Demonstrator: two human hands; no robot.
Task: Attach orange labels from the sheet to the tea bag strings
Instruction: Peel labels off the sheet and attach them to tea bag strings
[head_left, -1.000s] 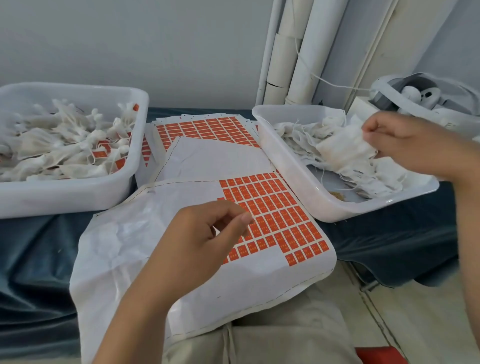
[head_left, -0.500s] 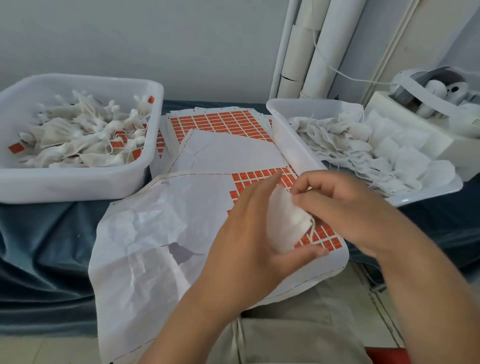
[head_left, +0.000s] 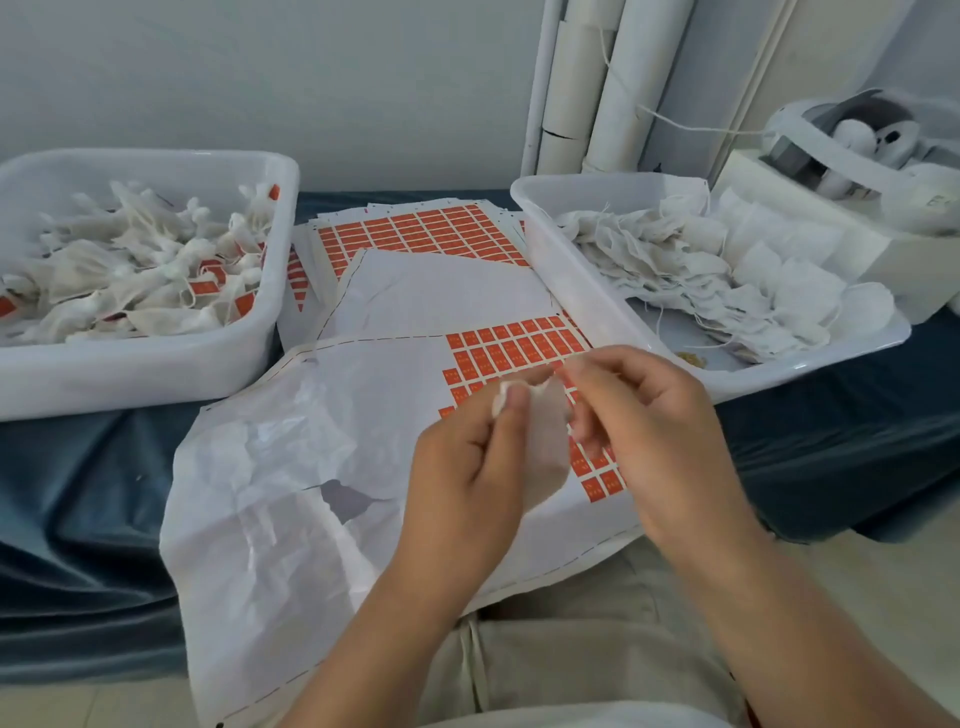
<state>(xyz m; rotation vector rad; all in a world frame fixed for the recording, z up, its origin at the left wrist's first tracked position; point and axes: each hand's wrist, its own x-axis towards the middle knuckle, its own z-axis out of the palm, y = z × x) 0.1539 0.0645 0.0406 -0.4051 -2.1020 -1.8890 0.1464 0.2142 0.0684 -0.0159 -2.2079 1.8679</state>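
Observation:
My left hand pinches a white tea bag between thumb and fingers, held above the label sheet. Close on its right, my right hand has its fingers curled at the bag's upper edge; what they pinch is too small to see. The sheet lies over my lap and the blue cloth, with orange labels left in its upper right part and bare backing elsewhere. The bag's string is not visible.
A white bin at left holds tea bags with orange labels. A white bin at right holds plain tea bags. More label sheets lie between them. White rolls lean on the wall; a box with small objects stands far right.
My right hand took a tea bag from the right bin and brought it to my left hand over the sheet. My left hand now pinches the bag, raised slightly.

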